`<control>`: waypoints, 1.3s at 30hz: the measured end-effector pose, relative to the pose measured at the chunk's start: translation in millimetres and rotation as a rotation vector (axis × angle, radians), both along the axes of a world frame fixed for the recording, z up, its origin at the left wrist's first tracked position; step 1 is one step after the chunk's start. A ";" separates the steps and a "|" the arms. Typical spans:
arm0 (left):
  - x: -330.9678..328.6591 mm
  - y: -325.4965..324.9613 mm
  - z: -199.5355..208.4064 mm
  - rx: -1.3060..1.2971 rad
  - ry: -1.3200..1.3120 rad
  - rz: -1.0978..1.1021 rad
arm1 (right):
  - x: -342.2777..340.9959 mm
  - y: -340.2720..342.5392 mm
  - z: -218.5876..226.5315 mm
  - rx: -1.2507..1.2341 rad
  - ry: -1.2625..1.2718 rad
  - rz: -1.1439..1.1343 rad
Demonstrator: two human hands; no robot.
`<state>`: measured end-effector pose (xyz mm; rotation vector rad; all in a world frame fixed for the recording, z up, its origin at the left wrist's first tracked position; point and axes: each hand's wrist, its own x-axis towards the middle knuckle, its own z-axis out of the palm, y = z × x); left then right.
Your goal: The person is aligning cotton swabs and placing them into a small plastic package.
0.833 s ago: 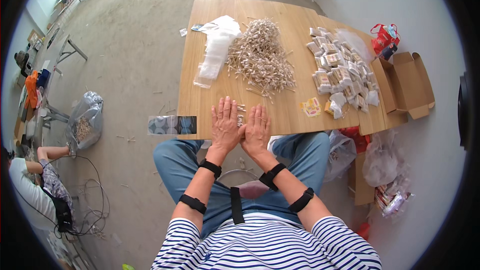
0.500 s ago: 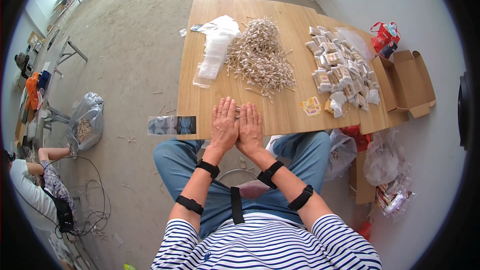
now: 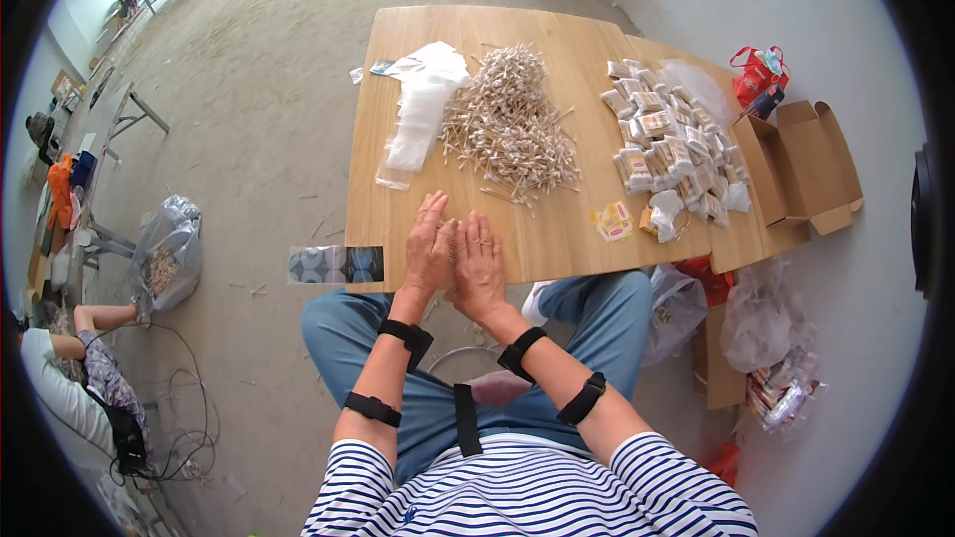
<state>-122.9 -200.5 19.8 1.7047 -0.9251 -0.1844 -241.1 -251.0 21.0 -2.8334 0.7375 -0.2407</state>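
Both my hands are side by side on the near edge of the wooden table [image 3: 557, 249]. My left hand [image 3: 428, 247] is tipped toward its side, fingers stretched and close together. Beside it my right hand [image 3: 478, 261] lies flat, palm down, its fingers extended. A few thin sticks, apparently cotton swabs, show in the narrow gap between the hands; what lies under the palms is hidden. Just beyond the hands is a large heap of loose cotton swabs [image 3: 512, 124]. Left of it, clear plastic bags [image 3: 418, 114] lie in an overlapping row.
Packed swab bundles [image 3: 671, 144] are piled at right, near small yellow cards [image 3: 612, 222]. An open cardboard box [image 3: 796, 169] adjoins the table's right side. A dark patterned sheet [image 3: 335, 265] juts past the left corner. Another person [image 3: 75, 388] sits at far left by a swab-filled bag [image 3: 166, 254].
My left hand has rolled from flat onto its side, and a gap has opened between the hands. Both hands sit slightly nearer me and to the left as the view shifts.
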 end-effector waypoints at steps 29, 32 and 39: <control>-31.0 39.8 25.0 0.406 -0.420 -0.125 | -0.4 -4.2 -7.0 -0.052 -0.185 0.058; -33.0 43.0 28.5 0.529 -0.553 -0.139 | -0.8 -2.9 2.3 -0.007 -0.096 0.071; -32.7 38.4 41.6 0.659 -0.483 -0.229 | 2.0 -8.0 -17.7 -0.127 -0.177 0.073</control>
